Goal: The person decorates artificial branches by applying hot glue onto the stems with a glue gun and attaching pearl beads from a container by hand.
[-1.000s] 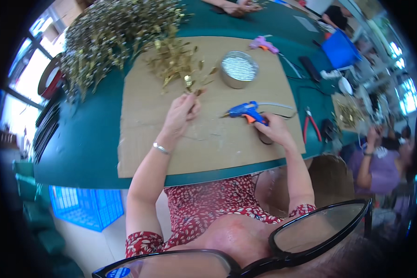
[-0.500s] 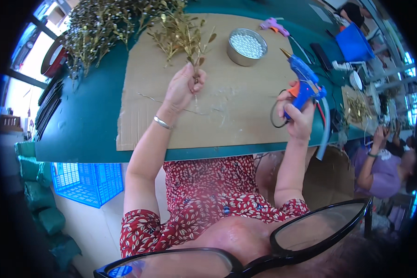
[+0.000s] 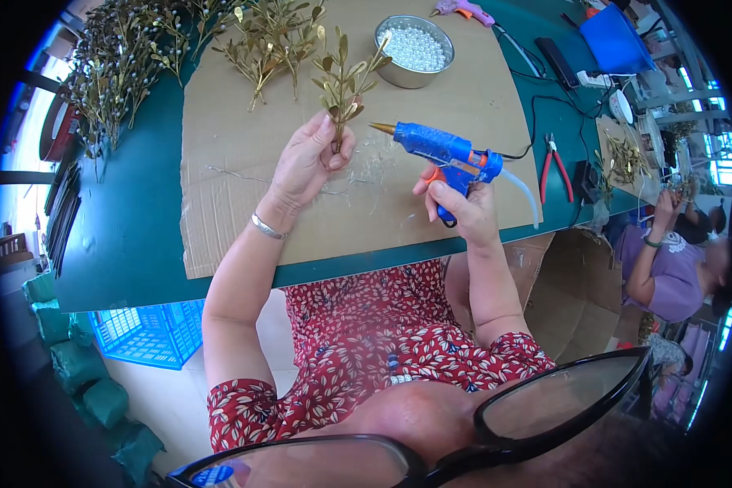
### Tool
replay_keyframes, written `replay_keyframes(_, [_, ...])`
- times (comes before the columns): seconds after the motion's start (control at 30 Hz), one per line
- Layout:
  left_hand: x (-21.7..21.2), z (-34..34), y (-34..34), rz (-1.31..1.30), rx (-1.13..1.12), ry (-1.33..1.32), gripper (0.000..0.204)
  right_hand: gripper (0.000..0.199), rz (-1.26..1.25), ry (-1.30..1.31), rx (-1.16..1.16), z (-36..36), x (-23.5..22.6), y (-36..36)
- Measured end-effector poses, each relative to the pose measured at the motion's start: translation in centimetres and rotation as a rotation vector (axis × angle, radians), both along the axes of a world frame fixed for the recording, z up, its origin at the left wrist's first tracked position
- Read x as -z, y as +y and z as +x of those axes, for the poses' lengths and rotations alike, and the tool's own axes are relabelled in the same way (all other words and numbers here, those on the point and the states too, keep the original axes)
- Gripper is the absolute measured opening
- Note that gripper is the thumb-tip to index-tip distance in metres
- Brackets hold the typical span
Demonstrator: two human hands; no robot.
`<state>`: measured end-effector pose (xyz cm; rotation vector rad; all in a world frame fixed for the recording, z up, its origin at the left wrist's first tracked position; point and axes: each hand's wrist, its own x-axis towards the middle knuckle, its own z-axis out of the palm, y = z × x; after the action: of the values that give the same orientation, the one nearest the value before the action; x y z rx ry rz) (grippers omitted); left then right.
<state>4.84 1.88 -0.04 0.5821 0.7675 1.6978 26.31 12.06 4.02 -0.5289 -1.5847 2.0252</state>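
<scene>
My left hand (image 3: 311, 161) is closed around the stem of a gold artificial leaf sprig (image 3: 342, 88), which stands upright above the cardboard sheet (image 3: 244, 207). My right hand (image 3: 470, 210) grips a blue hot glue gun (image 3: 437, 145) by its handle, with fingers at the orange trigger. The gun's brass nozzle points left toward the sprig's stem, a short gap away. Strings of dried glue (image 3: 372, 172) lie on the cardboard between and below my hands. Beyond them is a round metal tin of white pearl beads (image 3: 415, 50).
More gold sprigs (image 3: 272, 49) lie on the cardboard, and a heap of beaded ones (image 3: 114, 73) fills the far left. A purple glue gun (image 3: 464, 10), red-handled pliers (image 3: 555, 172), cables and a blue bin (image 3: 616, 45) are at right. A co-worker (image 3: 667, 268) sits farther right.
My right hand has brought the glue gun leftward and turned its nozzle toward the sprig. The held sprig now stands apart from the other sprigs. The head view has shifted slightly.
</scene>
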Motion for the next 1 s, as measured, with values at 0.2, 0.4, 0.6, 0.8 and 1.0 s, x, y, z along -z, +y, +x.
replay_keyframes(0.2, [0.6,0.2,0.3,-0.033,-0.055,0.074,0.037,0.022,0.074,-0.002,0.010,-0.2,0.5,-0.1])
replay_keyframes(0.4, [1.0,0.1,0.4,-0.046,-0.095,0.030,0.034,0.025,0.070,-0.032,0.015,0.0,1.0,0.1])
replay_keyframes(0.6, [0.8,0.1,0.4,-0.049,-0.118,0.057,0.032,0.027,0.085,-0.041,0.012,-0.1,0.8,-0.1])
replay_keyframes(0.8, [0.6,0.1,0.6,-0.054,-0.181,0.143,0.035,0.017,0.112,-0.050,0.061,-0.1,0.7,-0.3])
replay_keyframes(1.0, [0.8,-0.2,0.5,-0.073,-0.217,0.226,0.039,0.017,0.078,-0.042,0.048,0.0,1.0,-0.2])
